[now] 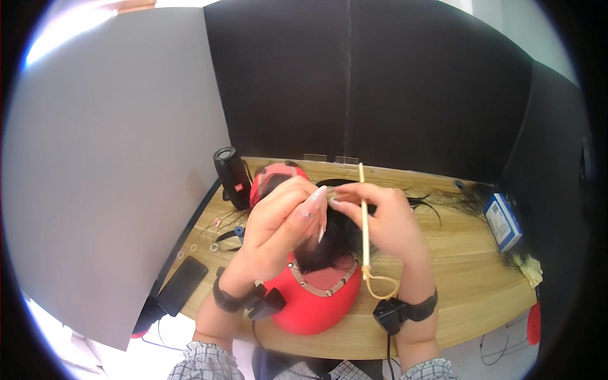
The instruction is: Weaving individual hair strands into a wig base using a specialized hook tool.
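Observation:
A red mannequin head (313,305) stands on the wooden table (468,278), with a lace wig cap pinned to it and black hair (332,240) over the top. My left hand (282,221) pinches a small strand of that hair between thumb and fingertips above the head. My right hand (386,218) meets it from the right and holds a thin pale wooden ventilating needle (363,221) upright, its looped cord hanging below. Both wrists carry black strapped devices.
A black cylindrical speaker (232,176) stands at the table's back left. A black phone (182,285) lies at the left edge, near small rings and pins. Loose black hair (453,201), a blue and white box (503,221) and a yellow cloth (529,267) lie right. Dark partitions rise behind.

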Tool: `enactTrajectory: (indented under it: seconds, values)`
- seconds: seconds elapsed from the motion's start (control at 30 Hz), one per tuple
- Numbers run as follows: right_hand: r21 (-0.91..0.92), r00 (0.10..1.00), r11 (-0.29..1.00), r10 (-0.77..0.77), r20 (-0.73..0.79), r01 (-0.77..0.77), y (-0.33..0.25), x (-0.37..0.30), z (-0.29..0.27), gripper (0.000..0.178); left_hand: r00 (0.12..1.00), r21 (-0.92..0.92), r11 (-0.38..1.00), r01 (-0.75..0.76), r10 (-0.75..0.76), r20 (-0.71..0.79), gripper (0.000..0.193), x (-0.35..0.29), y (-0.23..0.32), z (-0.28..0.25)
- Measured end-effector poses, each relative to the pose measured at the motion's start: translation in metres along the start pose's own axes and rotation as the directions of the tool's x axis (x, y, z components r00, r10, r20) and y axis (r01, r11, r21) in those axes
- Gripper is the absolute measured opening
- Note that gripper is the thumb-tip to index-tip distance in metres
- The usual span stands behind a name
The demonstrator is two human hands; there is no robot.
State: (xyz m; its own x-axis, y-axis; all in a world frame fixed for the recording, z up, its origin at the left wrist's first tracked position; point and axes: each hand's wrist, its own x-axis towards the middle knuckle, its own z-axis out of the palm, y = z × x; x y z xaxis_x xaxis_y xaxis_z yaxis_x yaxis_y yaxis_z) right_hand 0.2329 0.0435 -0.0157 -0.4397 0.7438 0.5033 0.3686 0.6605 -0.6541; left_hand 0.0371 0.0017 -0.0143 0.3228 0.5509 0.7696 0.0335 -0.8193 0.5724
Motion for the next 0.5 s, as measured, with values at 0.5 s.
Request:
enactTrajectory:
  seconds: [0.5]
  values:
    - [0.122,0.909,0.907,-0.383,-0.163,0.404,-0.025,-0.007,-0.001,0.05,0.996,0.285,0.958,0.04,-0.062,0.067,0.018,0.005,0.02,0.005]
